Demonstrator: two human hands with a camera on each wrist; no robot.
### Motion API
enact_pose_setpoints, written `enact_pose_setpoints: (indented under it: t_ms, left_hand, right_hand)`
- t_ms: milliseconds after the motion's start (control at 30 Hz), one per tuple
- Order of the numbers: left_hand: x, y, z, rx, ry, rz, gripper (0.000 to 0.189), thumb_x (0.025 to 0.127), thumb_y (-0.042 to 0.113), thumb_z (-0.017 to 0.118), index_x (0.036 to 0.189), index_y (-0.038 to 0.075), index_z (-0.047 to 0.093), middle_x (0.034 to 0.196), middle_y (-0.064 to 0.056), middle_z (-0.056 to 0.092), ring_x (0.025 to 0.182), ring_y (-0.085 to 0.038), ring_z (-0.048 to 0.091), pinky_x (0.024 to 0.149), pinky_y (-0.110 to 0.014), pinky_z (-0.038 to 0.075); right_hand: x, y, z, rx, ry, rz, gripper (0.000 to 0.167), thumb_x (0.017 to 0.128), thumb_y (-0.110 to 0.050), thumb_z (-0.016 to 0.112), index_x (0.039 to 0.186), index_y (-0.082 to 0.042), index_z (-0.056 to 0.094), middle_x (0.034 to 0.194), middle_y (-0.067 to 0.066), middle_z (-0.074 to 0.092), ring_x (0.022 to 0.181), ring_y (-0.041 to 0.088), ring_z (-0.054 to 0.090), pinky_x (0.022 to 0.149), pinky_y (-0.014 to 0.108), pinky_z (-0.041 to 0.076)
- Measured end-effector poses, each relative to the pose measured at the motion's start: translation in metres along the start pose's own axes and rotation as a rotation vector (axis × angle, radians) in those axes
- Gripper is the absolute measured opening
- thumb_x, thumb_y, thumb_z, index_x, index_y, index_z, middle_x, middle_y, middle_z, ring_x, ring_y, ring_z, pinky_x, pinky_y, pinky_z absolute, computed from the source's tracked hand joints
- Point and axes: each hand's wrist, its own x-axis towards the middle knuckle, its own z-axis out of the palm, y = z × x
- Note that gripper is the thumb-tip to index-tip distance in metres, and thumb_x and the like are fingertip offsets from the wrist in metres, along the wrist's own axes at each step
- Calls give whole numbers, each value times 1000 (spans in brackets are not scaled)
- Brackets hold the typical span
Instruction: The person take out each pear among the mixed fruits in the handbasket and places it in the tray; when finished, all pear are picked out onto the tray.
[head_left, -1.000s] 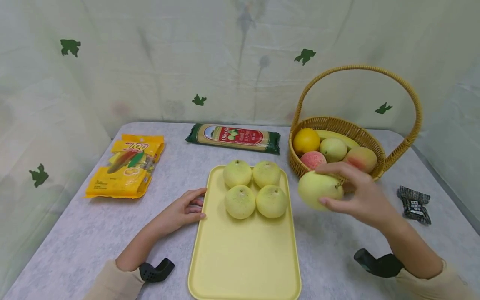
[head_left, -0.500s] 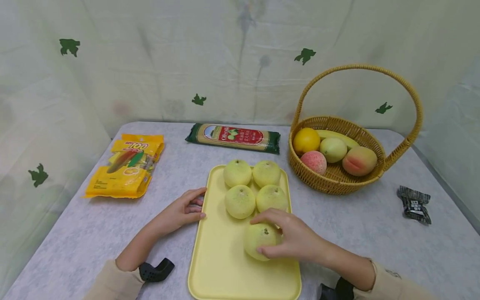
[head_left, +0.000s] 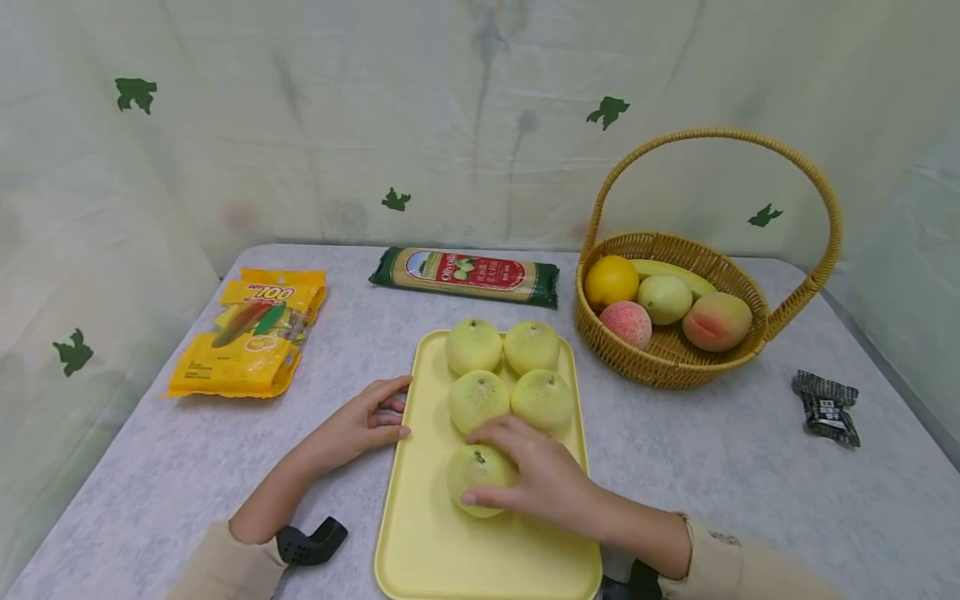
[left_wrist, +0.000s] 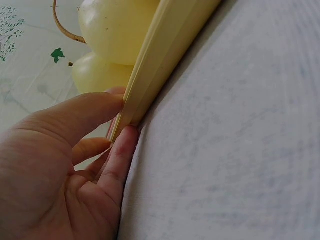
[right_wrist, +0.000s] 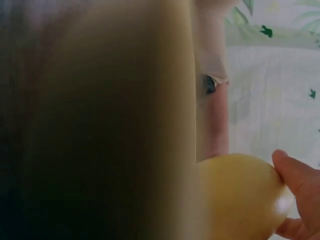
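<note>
In the head view my right hand [head_left: 543, 475] holds a round pale yellow-green melon [head_left: 477, 481], its short dry stem turned up. Thumb and fingers curl about its right side. The melon is over the middle of the yellow tray [head_left: 450, 562], at or just above its surface. Several like melons [head_left: 480, 402] stand close together at the tray's far end. My left hand [head_left: 375, 421] grips the tray's left rim; in the left wrist view the thumb lies on the rim and a finger touches its outer side. The right wrist view shows the held melon [right_wrist: 245, 195] beside a blurred tray edge.
A wicker basket [head_left: 660, 375] with a tall handle stands at the back right, holding several fruits. A pasta packet [head_left: 465, 277] lies at the back. On the left is a yellow snack bag [head_left: 251, 337]. Small black wrapped packets [head_left: 828, 412] lie at the far right.
My right hand has carried the melon from in front of the basket leftward and down over the tray, then a little farther left. My left hand has stayed on the rim.
</note>
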Motion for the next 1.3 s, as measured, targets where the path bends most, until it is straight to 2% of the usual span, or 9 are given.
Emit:
enact_pose_setpoints:
  t_ms: [167,300,500,667,800,867,933,1033,1300]
  left_hand:
    - [-1,1,0,-13,0,-1,72,83,19,65,141,5,25,127,-13,34,104,-26,44,82,-24,43]
    - [-1,2,0,-26,-3,-2,72,84,18,65,141,5,24,127,-14,33,105,-27,45,82,-24,43]
    - [-2,3,0,-32,-2,-8,71,84,18,65,141,5,24,127,-14,33,105,-27,45,82,-24,43]
    - [-2,2,0,-28,-1,-16,72,84,18,65,141,5,24,127,-13,34,105,-26,45,82,-24,43]
    - [-1,1,0,-17,2,-17,72,83,20,65,141,6,25,125,-14,35,105,-26,45,82,-24,43]
    - [-1,1,0,-15,2,-17,72,83,20,66,141,6,25,125,-14,35,105,-26,45,82,-24,43]
    - [-2,1,1,-13,2,-18,72,83,21,66,141,6,26,125,-13,35,105,-26,45,82,-24,43]
    - [-2,2,1,-6,3,-17,71,83,21,66,141,7,26,125,-13,35,105,-26,44,83,-24,43]
    - [-2,2,1,-6,8,-23,71,84,20,65,141,7,26,124,-12,36,105,-26,45,83,-25,43]
  right_hand:
    - [-2,-2,-8,-23,-49,18,57,74,-60,59,120,-25,54,118,-15,46,105,4,47,86,30,42]
    - [-5,-1,-32,4,-34,-106,50,81,-46,61,123,-20,52,124,-8,46,112,8,43,91,33,39]
    - [-8,13,-88,-30,152,-341,47,82,-24,68,123,-8,51,123,5,50,115,19,43,97,31,33]
    - [-4,31,-133,-68,369,-411,48,78,-19,71,114,7,54,115,17,54,111,20,46,95,27,33]
    - [-4,59,-163,-129,412,-226,57,69,-1,77,119,4,51,119,15,51,112,18,42,95,35,34]
    - [-5,82,-174,-132,377,-69,68,66,2,78,126,-4,47,126,10,45,115,23,38,96,45,31]
    - [-5,100,-183,-127,329,78,69,70,-9,77,130,-10,43,130,11,40,117,31,34,94,56,26]
    - [-4,118,-192,-117,264,217,71,74,-21,75,134,-14,38,134,14,33,119,38,29,93,63,20]
    - [5,145,-203,-172,189,231,70,74,-20,75,132,-4,38,133,20,33,118,38,30,94,59,23]
